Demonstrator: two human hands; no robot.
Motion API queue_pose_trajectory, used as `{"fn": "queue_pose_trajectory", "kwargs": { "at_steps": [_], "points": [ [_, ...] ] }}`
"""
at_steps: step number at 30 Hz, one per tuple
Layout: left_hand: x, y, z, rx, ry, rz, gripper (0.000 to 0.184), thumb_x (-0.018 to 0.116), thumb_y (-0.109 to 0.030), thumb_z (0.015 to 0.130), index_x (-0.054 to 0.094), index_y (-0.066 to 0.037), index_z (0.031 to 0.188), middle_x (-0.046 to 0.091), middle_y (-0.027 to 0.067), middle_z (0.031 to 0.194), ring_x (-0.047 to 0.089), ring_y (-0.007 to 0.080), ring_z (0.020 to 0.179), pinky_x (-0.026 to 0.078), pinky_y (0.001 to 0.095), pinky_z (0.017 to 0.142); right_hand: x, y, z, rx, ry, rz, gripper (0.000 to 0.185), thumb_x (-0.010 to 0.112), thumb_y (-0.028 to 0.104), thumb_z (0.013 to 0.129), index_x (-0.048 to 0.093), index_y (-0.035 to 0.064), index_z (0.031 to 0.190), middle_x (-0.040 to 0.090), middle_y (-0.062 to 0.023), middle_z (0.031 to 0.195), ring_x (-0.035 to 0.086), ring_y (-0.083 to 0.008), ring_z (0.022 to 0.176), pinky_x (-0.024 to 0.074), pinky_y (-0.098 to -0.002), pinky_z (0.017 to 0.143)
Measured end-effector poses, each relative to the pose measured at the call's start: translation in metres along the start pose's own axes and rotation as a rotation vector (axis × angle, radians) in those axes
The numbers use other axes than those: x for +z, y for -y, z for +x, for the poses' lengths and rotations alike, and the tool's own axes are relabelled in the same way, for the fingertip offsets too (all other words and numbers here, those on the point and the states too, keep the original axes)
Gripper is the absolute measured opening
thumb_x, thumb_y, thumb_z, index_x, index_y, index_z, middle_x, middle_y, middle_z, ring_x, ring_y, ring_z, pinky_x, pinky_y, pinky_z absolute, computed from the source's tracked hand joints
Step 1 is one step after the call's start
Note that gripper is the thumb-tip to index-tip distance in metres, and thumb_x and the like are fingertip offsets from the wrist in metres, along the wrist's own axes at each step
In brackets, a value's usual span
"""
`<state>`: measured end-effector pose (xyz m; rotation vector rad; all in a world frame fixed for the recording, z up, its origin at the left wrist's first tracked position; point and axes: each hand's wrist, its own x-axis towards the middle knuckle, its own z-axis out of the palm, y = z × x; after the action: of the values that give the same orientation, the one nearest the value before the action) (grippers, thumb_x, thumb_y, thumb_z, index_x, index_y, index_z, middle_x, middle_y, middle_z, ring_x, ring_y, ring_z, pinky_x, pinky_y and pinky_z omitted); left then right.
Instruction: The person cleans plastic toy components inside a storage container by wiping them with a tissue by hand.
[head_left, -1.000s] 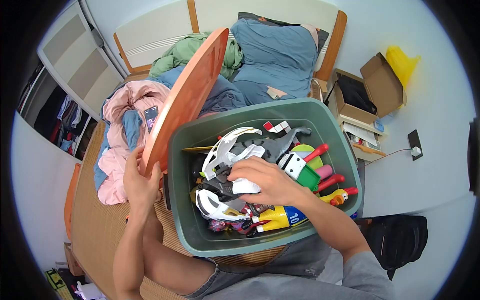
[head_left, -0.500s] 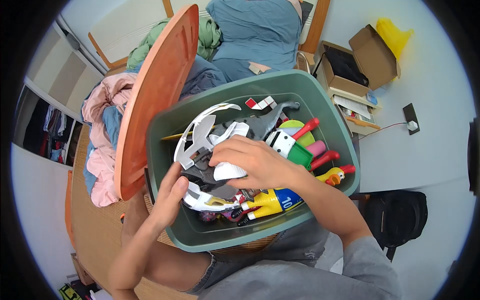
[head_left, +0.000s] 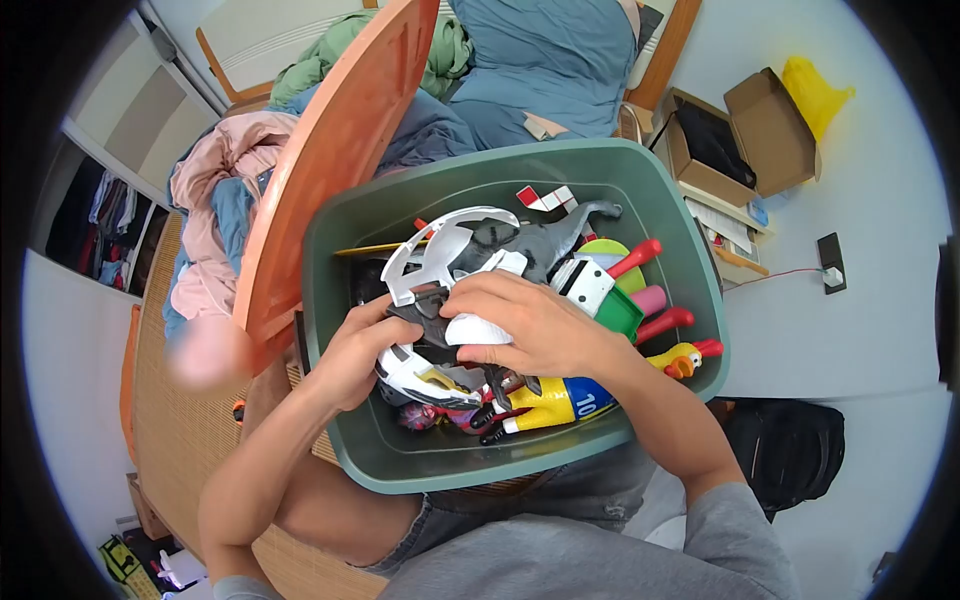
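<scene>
A white-and-black plastic toy with curved shell pieces (head_left: 430, 262) is in my hands, over the loose toys in a green bin (head_left: 400, 470). My left hand (head_left: 365, 350) closes on its dark middle part from the left, thumb on top. From the right, my right hand (head_left: 535, 322) curls round a white rounded piece (head_left: 474, 330) of it. My fingers and palms hide part of the toy. Just below my right wrist lies a yellow rubber chicken (head_left: 545, 402) in a blue shirt marked 10. A grey animal-shaped toy (head_left: 548, 245) lies behind the hands.
Red-handled toys (head_left: 635, 258) and a white spotted block (head_left: 583, 285) lie at the bin's right. An orange lid (head_left: 330, 150) stands upright at its left. Bedding (head_left: 540, 70) is behind, an open cardboard box (head_left: 770, 130) at back right, a black bag (head_left: 785, 445) at right.
My left hand has moved from the toy's left edge inward and gripped its dark middle. The toy has shifted slightly. My right hand stays on the white piece. The view has shifted a little.
</scene>
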<state>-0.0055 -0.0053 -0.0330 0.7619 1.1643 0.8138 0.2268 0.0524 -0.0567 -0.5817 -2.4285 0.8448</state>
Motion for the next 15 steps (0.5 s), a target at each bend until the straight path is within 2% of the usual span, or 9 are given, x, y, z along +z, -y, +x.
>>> {"fn": "queue_pose_trajectory", "kwargs": {
  "at_steps": [1, 2, 5, 6, 7, 9, 10, 14, 15],
  "points": [
    [-0.002, 0.000, 0.000, -0.019, 0.009, 0.010, 0.052, 0.057, -0.007, 0.081, 0.052, 0.001, 0.132, 0.065, 0.0084, 0.111, 0.063, 0.0150, 0.096, 0.050, 0.0287, 0.084, 0.000, 0.002, 0.001, 0.016, 0.010, 0.002, 0.037, 0.071, 0.026, 0.085, 0.060, 0.0083, 0.115, 0.055, -0.0081, 0.120, 0.056, -0.0303, 0.110, 0.0502, -0.0426, 0.089],
    [-0.003, 0.000, 0.000, -0.018, 0.008, 0.009, 0.052, 0.057, -0.007, 0.081, 0.052, 0.001, 0.132, 0.065, 0.0084, 0.111, 0.063, 0.0150, 0.096, 0.050, 0.0287, 0.084, -0.001, 0.004, 0.001, 0.038, 0.002, 0.010, 0.029, 0.067, 0.022, 0.087, 0.062, 0.0081, 0.113, 0.055, -0.0086, 0.119, 0.059, -0.0312, 0.104, 0.0509, -0.0425, 0.086],
    [-0.002, 0.000, -0.001, -0.014, 0.036, 0.026, 0.050, 0.058, -0.007, 0.082, 0.053, 0.001, 0.131, 0.065, 0.0076, 0.111, 0.063, 0.0142, 0.095, 0.051, 0.0278, 0.083, -0.002, 0.008, 0.002, 0.130, 0.029, 0.055, 0.025, 0.065, 0.018, 0.088, 0.063, 0.0084, 0.111, 0.056, -0.0094, 0.116, 0.062, -0.0316, 0.095, 0.0516, -0.0423, 0.082],
    [0.000, -0.002, -0.003, -0.008, 0.022, 0.000, 0.048, 0.058, -0.008, 0.082, 0.055, 0.001, 0.129, 0.065, 0.0072, 0.106, 0.062, 0.0125, 0.090, 0.050, 0.0267, 0.079, 0.000, 0.009, 0.002, 0.101, -0.032, 0.053, 0.025, 0.065, 0.012, 0.086, 0.064, 0.0084, 0.110, 0.058, -0.0099, 0.110, 0.063, -0.0318, 0.090, 0.0518, -0.0421, 0.079],
    [0.002, -0.003, -0.004, -0.003, 0.009, -0.027, 0.046, 0.058, -0.008, 0.082, 0.056, 0.002, 0.127, 0.065, 0.0069, 0.101, 0.061, 0.0108, 0.085, 0.049, 0.0256, 0.075, 0.004, 0.008, 0.003, 0.099, -0.029, 0.052, 0.025, 0.065, 0.012, 0.086, 0.064, 0.0084, 0.110, 0.058, -0.0099, 0.110, 0.063, -0.0318, 0.090, 0.0518, -0.0421, 0.079],
    [0.004, -0.006, -0.007, 0.004, 0.005, -0.034, 0.046, 0.058, -0.008, 0.082, 0.056, 0.002, 0.127, 0.066, 0.0069, 0.100, 0.061, 0.0107, 0.084, 0.049, 0.0254, 0.074, 0.012, 0.001, 0.003, 0.061, -0.165, 0.100, 0.036, 0.066, -0.001, 0.078, 0.064, 0.0064, 0.113, 0.060, -0.0111, 0.106, 0.062, -0.0300, 0.094, 0.0505, -0.0377, 0.081],
    [0.004, -0.006, -0.007, 0.008, 0.004, -0.036, 0.046, 0.058, -0.008, 0.082, 0.056, 0.002, 0.127, 0.066, 0.0068, 0.099, 0.061, 0.0106, 0.083, 0.049, 0.0252, 0.074, 0.014, 0.000, 0.004, 0.028, -0.228, 0.080, 0.034, 0.067, -0.004, 0.074, 0.064, 0.0047, 0.108, 0.062, -0.0112, 0.100, 0.062, -0.0304, 0.093, 0.0503, -0.0382, 0.081],
    [-0.001, -0.003, -0.006, 0.027, 0.025, 0.003, 0.046, 0.059, -0.009, 0.082, 0.056, 0.003, 0.127, 0.066, 0.0066, 0.098, 0.061, 0.0105, 0.082, 0.049, 0.0249, 0.074, 0.012, 0.003, 0.006, 0.038, -0.235, 0.084, 0.031, 0.069, -0.002, 0.073, 0.064, 0.0045, 0.102, 0.064, -0.0109, 0.100, 0.062, -0.0305, 0.093, 0.0502, -0.0382, 0.082],
    [-0.002, -0.003, -0.006, 0.024, 0.022, 0.008, 0.046, 0.059, -0.009, 0.082, 0.056, 0.003, 0.127, 0.066, 0.0064, 0.098, 0.062, 0.0105, 0.082, 0.049, 0.0249, 0.074, 0.013, 0.002, 0.007, -0.022, -0.226, 0.095, 0.029, 0.071, 0.000, 0.073, 0.064, 0.0045, 0.100, 0.064, -0.0108, 0.099, 0.062, -0.0303, 0.093, 0.0504, -0.0379, 0.082]
  ]
}}
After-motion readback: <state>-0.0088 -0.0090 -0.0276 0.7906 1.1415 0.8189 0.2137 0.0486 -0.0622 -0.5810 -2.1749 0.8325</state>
